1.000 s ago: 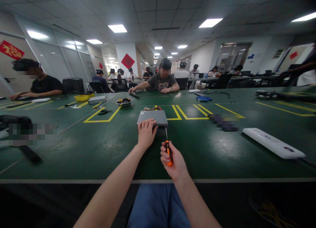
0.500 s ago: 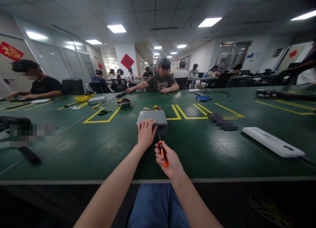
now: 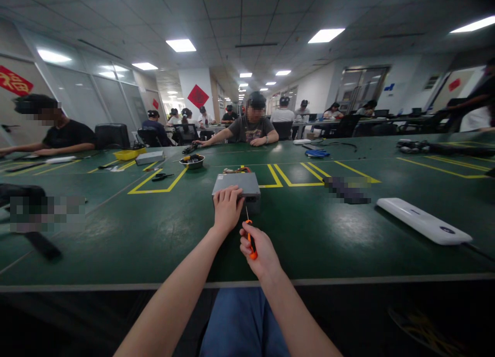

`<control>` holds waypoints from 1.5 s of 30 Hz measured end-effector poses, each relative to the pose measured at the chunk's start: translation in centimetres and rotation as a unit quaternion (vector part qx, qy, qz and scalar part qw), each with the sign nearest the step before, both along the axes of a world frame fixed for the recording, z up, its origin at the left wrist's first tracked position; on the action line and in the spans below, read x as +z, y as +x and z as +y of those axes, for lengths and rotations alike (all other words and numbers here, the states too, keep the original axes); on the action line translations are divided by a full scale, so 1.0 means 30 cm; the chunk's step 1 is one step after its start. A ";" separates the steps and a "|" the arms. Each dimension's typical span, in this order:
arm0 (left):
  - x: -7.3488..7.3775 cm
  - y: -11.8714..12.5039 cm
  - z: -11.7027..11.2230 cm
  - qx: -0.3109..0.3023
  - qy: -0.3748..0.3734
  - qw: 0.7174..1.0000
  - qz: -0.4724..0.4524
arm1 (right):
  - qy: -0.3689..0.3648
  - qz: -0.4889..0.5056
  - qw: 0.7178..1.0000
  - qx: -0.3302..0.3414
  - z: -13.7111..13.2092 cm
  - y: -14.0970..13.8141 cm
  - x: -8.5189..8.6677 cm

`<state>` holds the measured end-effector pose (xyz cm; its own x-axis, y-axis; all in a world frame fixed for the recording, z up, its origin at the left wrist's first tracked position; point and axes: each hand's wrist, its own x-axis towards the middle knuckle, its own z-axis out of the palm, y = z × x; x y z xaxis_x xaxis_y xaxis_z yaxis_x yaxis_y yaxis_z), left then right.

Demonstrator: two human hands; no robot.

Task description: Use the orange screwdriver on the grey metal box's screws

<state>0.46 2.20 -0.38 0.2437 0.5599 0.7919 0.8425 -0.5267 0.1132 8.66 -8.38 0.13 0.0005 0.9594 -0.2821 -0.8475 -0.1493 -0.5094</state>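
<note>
A grey metal computer power supply unit (image 3: 246,182) sits on the green table in front of me, its bundled wires (image 3: 232,171) at the far side. My left hand (image 3: 227,208) is closed over its near left edge, fingers on the top and thumb at the front. In my right hand (image 3: 261,249) is a screwdriver (image 3: 252,247) with an orange and black handle, fingers wrapped round it. The thin shaft points up and away toward the unit's near face. Whether the tip touches a screw there is too small to tell.
Beyond the unit stands a metal bowl (image 3: 192,162) of small parts, with black scissors (image 3: 162,176) nearer. A white device (image 3: 423,220) with a cable lies at right. A blue cable bundle (image 3: 317,153) lies farther back. Across the table a person (image 3: 253,125) reaches sideways.
My right hand and the screwdriver have shifted slightly left, and the handle stands a little more upright. My left hand stays on the power supply unit. The whole view has drifted slightly.
</note>
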 end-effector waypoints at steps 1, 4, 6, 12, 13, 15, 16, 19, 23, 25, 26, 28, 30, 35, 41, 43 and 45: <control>0.001 0.001 -0.001 0.001 0.001 1.000 -0.002 | -0.001 0.004 1.000 -0.002 0.000 -0.002 0.000; 0.004 0.003 -0.005 0.001 0.003 1.000 -0.001 | -0.005 0.024 0.999 0.022 -0.004 0.001 0.004; 0.005 0.002 -0.008 -0.002 0.003 1.000 0.000 | -0.003 0.036 0.998 0.048 -0.010 0.009 0.009; 0.004 -0.010 -0.027 -0.010 -0.004 1.000 0.016 | 0.015 0.047 0.996 0.080 -0.030 0.021 0.008; 0.004 -0.012 -0.031 -0.012 -0.004 1.000 0.019 | 0.016 0.046 0.996 0.080 -0.031 0.020 0.006; 0.006 -0.016 -0.038 -0.014 -0.005 1.000 0.020 | 0.018 0.042 0.996 0.071 -0.031 0.017 0.001; 0.008 -0.018 -0.040 -0.014 -0.004 1.000 0.019 | 0.017 0.039 0.997 0.064 -0.030 0.015 -0.001; 0.016 -0.020 -0.043 -0.010 -0.002 1.000 0.020 | 0.013 0.035 0.998 0.058 -0.028 0.012 -0.004; 0.021 -0.016 -0.038 -0.001 0.002 0.999 0.032 | 0.009 0.038 0.996 0.081 -0.029 0.016 0.003; 0.018 -0.013 -0.033 0.002 0.016 0.999 0.040 | 0.012 0.040 0.995 0.091 -0.030 0.017 0.007; 0.015 -0.012 -0.031 0.001 0.026 0.999 0.044 | 0.016 0.041 0.995 0.092 -0.030 0.017 0.008; 0.010 -0.011 -0.026 -0.005 0.039 0.998 0.051 | 0.017 0.039 0.996 0.082 -0.030 0.014 0.007; 0.008 -0.013 -0.023 -0.013 0.039 0.998 0.055 | 0.010 0.031 0.998 0.057 -0.030 0.008 0.004; 0.012 -0.016 -0.027 -0.013 0.013 0.998 0.057 | 0.003 0.026 0.999 0.034 -0.039 0.004 0.008; 0.009 -0.014 -0.027 -0.007 0.009 0.999 0.048 | 0.006 0.039 0.996 0.083 -0.046 0.015 0.021; 0.007 -0.014 -0.025 -0.008 0.009 0.999 0.048 | 0.012 0.040 0.996 0.075 -0.043 0.014 0.016; 0.005 -0.015 -0.025 -0.008 0.009 0.999 0.048 | 0.014 0.036 0.998 0.057 -0.040 0.011 0.009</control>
